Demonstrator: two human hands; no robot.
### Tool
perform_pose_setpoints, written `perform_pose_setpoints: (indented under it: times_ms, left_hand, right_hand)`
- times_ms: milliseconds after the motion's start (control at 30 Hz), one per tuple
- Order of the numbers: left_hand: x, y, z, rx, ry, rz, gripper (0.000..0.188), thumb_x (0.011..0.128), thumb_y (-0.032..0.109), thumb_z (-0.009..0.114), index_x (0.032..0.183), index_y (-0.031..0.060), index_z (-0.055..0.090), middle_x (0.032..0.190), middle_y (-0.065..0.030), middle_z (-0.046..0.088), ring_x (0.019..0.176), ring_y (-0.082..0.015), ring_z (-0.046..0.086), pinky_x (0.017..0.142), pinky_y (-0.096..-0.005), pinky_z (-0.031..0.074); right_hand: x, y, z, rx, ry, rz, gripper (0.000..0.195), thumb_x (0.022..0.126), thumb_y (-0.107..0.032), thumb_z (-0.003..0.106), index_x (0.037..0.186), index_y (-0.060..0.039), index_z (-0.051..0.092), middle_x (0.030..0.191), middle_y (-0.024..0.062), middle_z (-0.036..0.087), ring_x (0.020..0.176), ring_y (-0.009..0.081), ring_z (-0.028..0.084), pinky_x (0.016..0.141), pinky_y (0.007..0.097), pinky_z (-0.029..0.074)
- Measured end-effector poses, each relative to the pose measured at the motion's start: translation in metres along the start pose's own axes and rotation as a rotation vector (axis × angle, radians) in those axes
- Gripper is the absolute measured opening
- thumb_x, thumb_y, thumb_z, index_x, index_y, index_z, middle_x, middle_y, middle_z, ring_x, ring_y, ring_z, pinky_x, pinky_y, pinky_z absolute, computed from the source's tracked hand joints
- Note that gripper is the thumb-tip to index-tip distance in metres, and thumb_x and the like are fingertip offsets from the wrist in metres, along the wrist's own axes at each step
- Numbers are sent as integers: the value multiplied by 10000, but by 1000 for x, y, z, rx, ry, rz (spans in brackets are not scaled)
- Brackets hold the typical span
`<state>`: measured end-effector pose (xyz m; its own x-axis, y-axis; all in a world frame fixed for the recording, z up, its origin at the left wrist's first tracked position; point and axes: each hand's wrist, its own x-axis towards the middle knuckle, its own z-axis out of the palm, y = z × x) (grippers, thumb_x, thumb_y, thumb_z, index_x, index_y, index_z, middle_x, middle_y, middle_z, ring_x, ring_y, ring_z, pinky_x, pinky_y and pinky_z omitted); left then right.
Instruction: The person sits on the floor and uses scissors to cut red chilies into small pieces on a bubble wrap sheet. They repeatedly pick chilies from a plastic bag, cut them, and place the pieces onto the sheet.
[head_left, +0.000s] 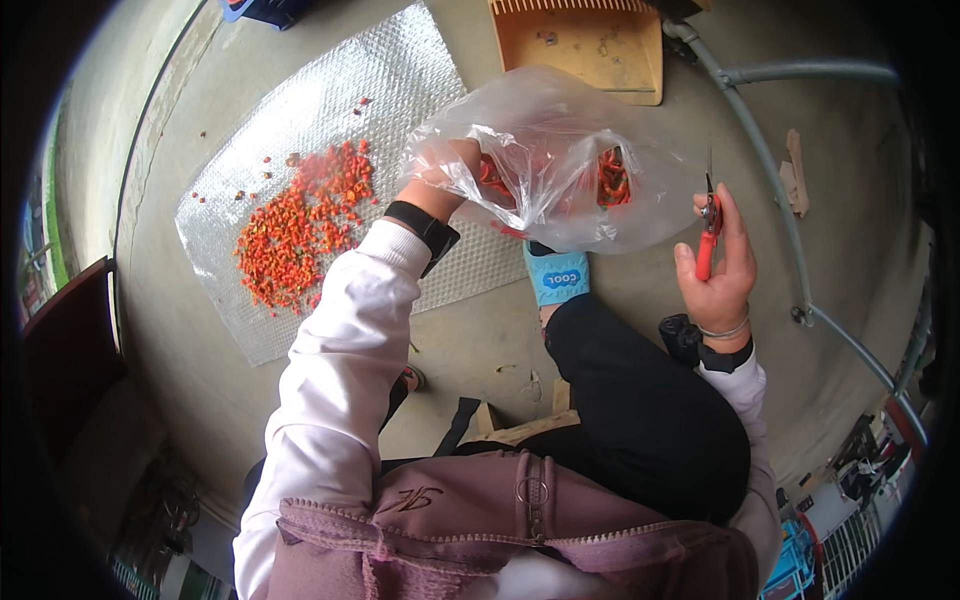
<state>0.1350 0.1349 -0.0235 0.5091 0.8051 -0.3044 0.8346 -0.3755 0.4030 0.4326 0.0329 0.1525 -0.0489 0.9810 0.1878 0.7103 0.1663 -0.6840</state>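
My left hand (444, 166) reaches into a large clear plastic bag (559, 101), and creased plastic covers its fingers. Whole red chili peppers (613, 177) show through the bag's side. Out to the right, my right hand (724, 274) holds red-handled snips (706, 251) with slim blades pointing away from me. A pile of chopped red peppers (289, 240) lies on a silver bubble-foil sheet (382, 64), left of the bag. A few cut bits are scattered around that pile.
Beyond the bag is a yellow plastic dustpan (581, 52) with a toothed edge. Grey metal pipes (772, 165) curve along the right. A torn cardboard piece (795, 176) rests past them. My blue slipper (556, 276) is just below the bag.
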Motion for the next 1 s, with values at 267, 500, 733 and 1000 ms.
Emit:
perform_pose_setpoints:
  times_ms: [267, 500, 733, 1000]
  left_hand:
    - [-8, 46, -51, -258, 66, 301, 307, 783, 190, 585, 1061, 59, 582, 990, -136, 609, 914, -296, 586, 815, -376, 457]
    - [-22, 86, -39, -191, -568, 610, 228, 766, 162, 553, 960, 60, 613, 909, -140, 628, 868, -262, 612, 748, -366, 476]
    - [30, 73, 6, -110, 32, 215, 196, 727, 119, 569, 896, 28, 609, 906, -167, 631, 857, -298, 616, 729, -383, 494]
    - [46, 82, -10, -213, -14, 58, 202, 761, 152, 570, 919, 34, 614, 909, -172, 632, 876, -322, 605, 729, -384, 491]
  right_hand:
    - [6, -7, 2, 85, -124, -44, 707, 595, 53, 641, 1266, 6, 422, 1044, 131, 575, 901, 256, 583, 762, 318, 466]
    - [15, -15, 8, 77, -156, -136, 717, 586, 58, 645, 1265, 18, 416, 1035, 151, 571, 900, 274, 582, 808, 347, 469]
    - [15, -19, 9, 32, -146, -152, 707, 590, 47, 646, 1259, 22, 419, 1019, 155, 571, 886, 283, 587, 792, 345, 475]
    - [14, -15, 9, 29, -157, -159, 709, 592, 41, 647, 1262, 20, 415, 1012, 151, 572, 863, 278, 586, 778, 344, 474]
